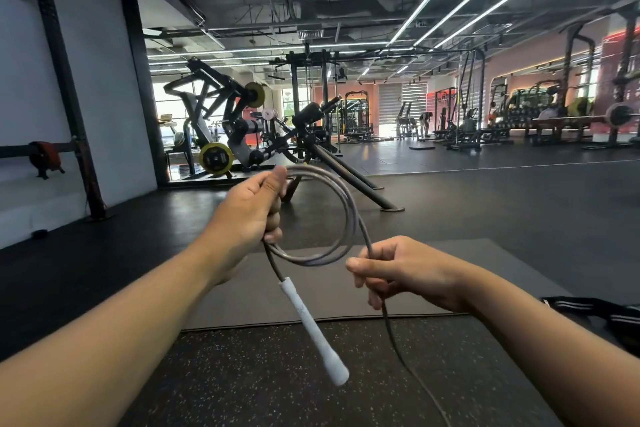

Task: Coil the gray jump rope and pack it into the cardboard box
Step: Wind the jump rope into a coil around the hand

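Several loops of the gray jump rope are gripped in the curled fingers of the left hand, closed tight round the bundle. The loops arc out to the right of those fingers, and a white handle hangs just below them. The loose strand is pinched between thumb and fingers of the right hand and trails down from it to the floor. Coiling is judged partly done: the trailing length is left to wind. No cardboard box is seen, so packing is not yet begun.

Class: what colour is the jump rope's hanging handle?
White, seen clearly in the head view: handle.
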